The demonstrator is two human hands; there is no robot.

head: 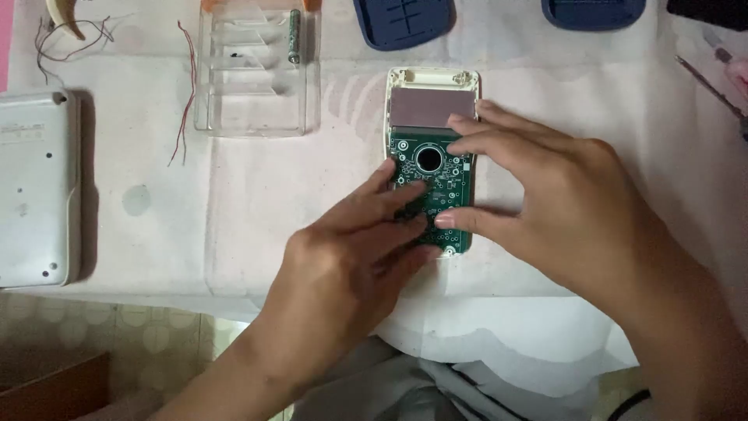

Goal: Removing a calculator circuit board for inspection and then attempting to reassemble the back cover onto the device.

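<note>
A green circuit board (442,168) with a round hole lies in a cream plastic case (399,78) on the white cloth. A grey-pink display panel (432,107) sits at the board's top. My left hand (351,249) rests its fingertips flat on the board's lower left part. My right hand (545,195) comes in from the right, fingers spread over the board's upper right edge and thumb pressed against its lower right side.
A clear plastic battery holder (253,78) with one battery (294,35) stands at the back. A grey device shell (35,187) lies far left. Thin wires (187,93), two blue covers (405,22) and a screwdriver (713,86) lie around the cloth (234,195).
</note>
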